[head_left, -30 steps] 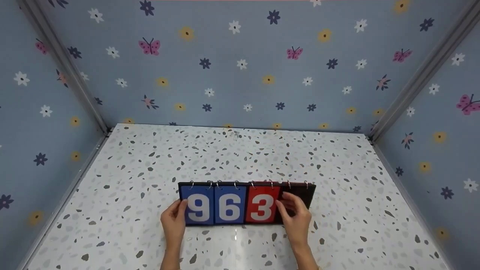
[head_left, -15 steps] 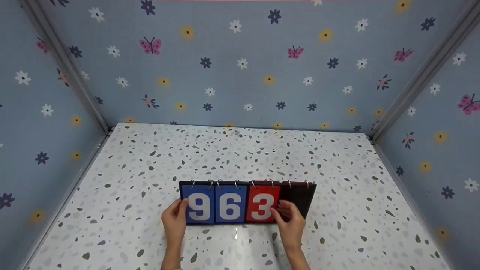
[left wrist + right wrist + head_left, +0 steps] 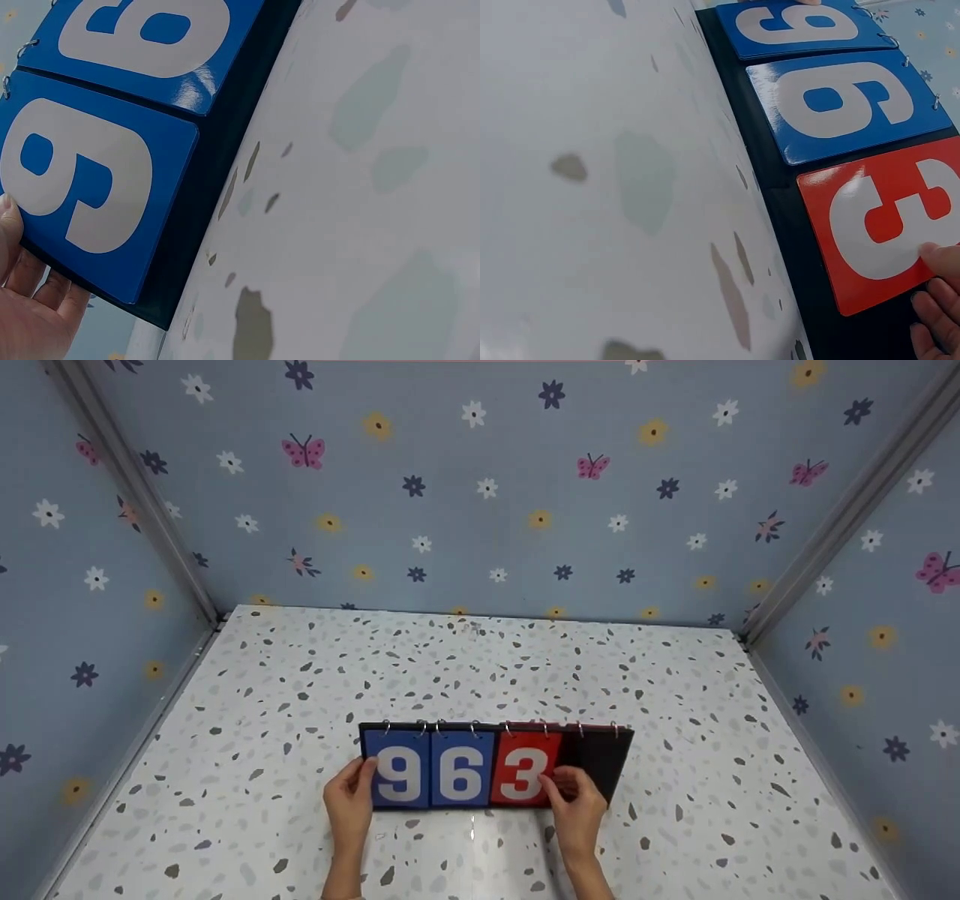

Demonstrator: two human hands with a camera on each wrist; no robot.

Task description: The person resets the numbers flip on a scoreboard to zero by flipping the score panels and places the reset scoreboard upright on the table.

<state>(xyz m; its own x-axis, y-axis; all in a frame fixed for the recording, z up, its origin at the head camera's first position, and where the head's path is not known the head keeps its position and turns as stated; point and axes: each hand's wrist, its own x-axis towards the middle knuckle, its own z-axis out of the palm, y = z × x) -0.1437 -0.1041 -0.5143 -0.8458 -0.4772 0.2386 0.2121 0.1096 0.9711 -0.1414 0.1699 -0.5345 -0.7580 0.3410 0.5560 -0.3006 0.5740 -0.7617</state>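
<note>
Tabletop [image 3: 480, 675], short of far edge: our left grip [image 3: 349, 802] holds flip scoreboard [image 3: 492, 769]; right grip [image 3: 579, 804], slid inward, pinches red card [image 3: 516, 769].

Left hand [image 3: 350, 799] at the number board's [image 3: 600, 757] left end: showing bare, slim fingers | right hand [image 3: 577, 806] right of board's middle: showing bare fingers | forearms [image 3: 346, 864] below board: showing bare

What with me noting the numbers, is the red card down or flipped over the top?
Down: the red card hangs below its rings, its 3 showing, the right hand touching its edge.
</note>
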